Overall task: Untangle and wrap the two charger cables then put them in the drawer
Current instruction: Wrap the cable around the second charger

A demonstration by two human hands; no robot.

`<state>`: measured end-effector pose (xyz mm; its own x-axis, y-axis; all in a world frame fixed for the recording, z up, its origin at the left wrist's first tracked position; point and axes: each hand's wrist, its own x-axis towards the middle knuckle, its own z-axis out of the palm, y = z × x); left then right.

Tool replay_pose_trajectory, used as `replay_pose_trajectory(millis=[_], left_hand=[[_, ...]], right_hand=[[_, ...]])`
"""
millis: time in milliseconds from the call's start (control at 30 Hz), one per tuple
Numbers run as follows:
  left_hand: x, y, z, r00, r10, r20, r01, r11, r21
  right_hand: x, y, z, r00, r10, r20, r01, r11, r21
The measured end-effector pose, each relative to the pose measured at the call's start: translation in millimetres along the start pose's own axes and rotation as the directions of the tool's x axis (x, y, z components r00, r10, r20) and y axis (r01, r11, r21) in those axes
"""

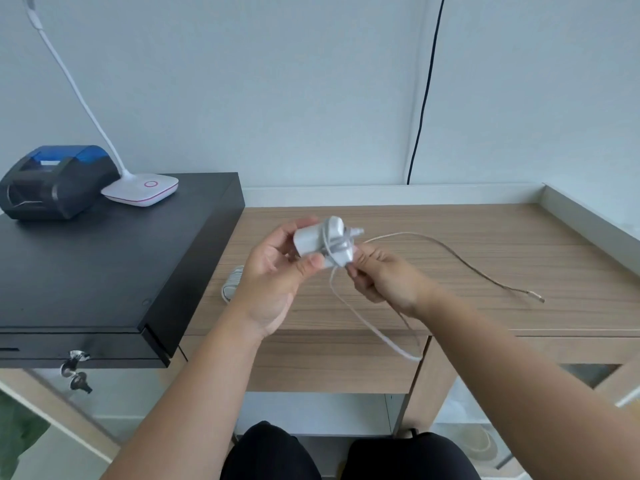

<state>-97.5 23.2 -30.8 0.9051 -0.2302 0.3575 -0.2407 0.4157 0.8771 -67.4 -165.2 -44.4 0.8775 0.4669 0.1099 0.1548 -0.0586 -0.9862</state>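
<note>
While the white plastic charger block [320, 242] was gripped by the left hand [277, 271], its thin white cable [377, 332], pinched by the right hand [381, 277], was best wound snugly.

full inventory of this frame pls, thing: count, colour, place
charger plug: 1, white, held above the desk, cable turns around it
cable: 1, off-white, trailing right across the desk, loop hanging over the front edge
second charger: 1, white, on desk behind left hand, mostly hidden
desk: 1, wood-tone
cash drawer: 1, black, left, keys in lock
receipt printer: 1, black and blue, on cash drawer
lamp: 1, white with pink trim, beside printer
wall cable: 1, black
left hand: grips plug
right hand: pinches cable
</note>
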Motion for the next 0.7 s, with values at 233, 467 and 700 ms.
replay_pose_trajectory(millis=[233, 467, 700], left_hand=[[6, -12, -2, 0.944, 0.239, -0.229, -0.041, 0.77, 0.637], [6, -10, -10, 0.984, 0.135, 0.119, -0.151, 0.264, 0.952], [5, 11, -9, 0.976, -0.142, 0.164, 0.022, 0.818, 0.574]], right_hand=[[-22, -3, 21, 0.997, -0.078, -0.028, 0.044, 0.782, -0.622], [-23, -47, -10, 0.965, -0.26, 0.025, 0.122, 0.364, -0.923], [-9, -52, -36, 0.951, -0.3, -0.074, 0.194, 0.766, -0.614]])
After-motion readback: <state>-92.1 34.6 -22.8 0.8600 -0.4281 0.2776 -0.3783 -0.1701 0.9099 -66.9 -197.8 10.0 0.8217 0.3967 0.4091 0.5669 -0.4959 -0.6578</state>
